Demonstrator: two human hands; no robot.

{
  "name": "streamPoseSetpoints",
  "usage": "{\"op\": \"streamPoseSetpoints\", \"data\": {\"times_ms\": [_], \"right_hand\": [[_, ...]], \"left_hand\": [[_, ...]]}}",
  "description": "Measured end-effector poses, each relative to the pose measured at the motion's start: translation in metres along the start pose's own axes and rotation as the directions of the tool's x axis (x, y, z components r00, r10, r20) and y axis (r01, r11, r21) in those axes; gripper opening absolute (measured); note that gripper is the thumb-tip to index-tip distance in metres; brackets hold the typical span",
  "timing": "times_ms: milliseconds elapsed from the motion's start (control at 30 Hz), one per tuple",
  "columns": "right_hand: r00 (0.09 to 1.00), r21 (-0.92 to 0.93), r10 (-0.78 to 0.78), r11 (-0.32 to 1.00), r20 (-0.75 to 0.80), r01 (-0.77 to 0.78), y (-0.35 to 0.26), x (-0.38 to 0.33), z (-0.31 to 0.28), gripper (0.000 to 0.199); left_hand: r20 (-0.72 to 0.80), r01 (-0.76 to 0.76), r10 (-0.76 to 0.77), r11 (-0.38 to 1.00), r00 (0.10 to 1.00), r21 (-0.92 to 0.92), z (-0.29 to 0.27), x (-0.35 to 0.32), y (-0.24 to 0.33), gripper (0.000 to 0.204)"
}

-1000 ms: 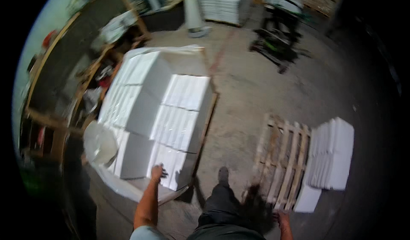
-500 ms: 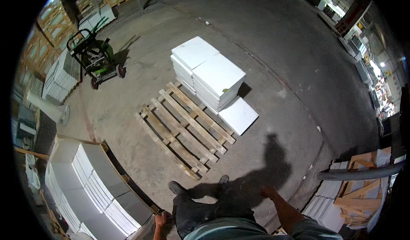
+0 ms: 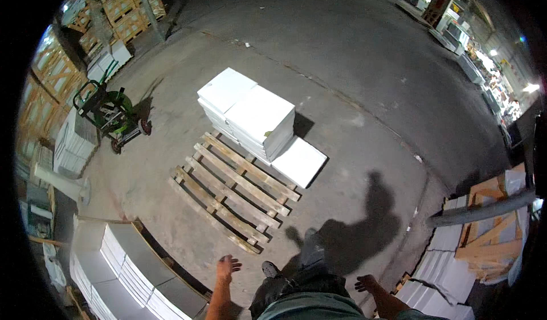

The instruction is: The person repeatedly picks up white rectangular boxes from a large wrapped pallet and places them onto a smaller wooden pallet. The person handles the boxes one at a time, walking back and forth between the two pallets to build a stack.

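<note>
My left hand (image 3: 228,266): empty, fingers apart. Weathered slatted wooden pallet (image 3: 242,179) lies on grey floor (image 3: 353,149) ahead, slats (image 3: 252,166) running far-left to near-right; left hand nearer than right hand (image 3: 365,284), which looks empty, fingers parted, though dim. Stack of white rectangular slabs (image 3: 259,112) beyond pallet.
</note>
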State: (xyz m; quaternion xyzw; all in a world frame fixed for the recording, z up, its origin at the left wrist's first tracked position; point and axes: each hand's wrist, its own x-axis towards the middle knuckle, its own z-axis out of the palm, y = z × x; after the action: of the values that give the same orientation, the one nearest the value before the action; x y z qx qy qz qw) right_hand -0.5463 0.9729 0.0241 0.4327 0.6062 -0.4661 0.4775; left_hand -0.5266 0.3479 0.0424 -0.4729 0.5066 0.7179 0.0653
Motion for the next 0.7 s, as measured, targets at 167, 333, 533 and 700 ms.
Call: {"op": "streamPoseSetpoints", "data": {"times_ms": [167, 333, 533, 700], "right_hand": [[0.999, -0.051, -0.016, 0.999, 0.028, 0.017, -0.098, 0.017, -0.031, 0.04], [0.997, -0.38, -0.055, 0.924, -0.053, 0.03, -0.284, 0.119, -0.071, 0.042], [0.921, -0.286, -0.375, 0.875, 0.107, 0.39, -0.499, 0.162, -0.071, 0.034], [0.902, -0.518, -0.412, 0.748, 0.128, 0.415, -0.608, 0.277, -0.039, 0.041]], "left_hand": [[-0.001, 0.225, -0.228, 0.96, 0.974, -0.167, 0.092, 0.002, -0.015, 0.04], [-0.08, 0.324, -0.339, 0.933, 0.937, -0.158, 0.22, 0.055, -0.019, 0.043], [0.044, 0.064, -0.086, 0.93, 0.995, 0.363, 0.349, 0.138, -0.042, 0.042], [0.123, 0.348, -0.328, 0.91, 0.937, -0.227, 0.42, 0.265, -0.113, 0.05]]}}
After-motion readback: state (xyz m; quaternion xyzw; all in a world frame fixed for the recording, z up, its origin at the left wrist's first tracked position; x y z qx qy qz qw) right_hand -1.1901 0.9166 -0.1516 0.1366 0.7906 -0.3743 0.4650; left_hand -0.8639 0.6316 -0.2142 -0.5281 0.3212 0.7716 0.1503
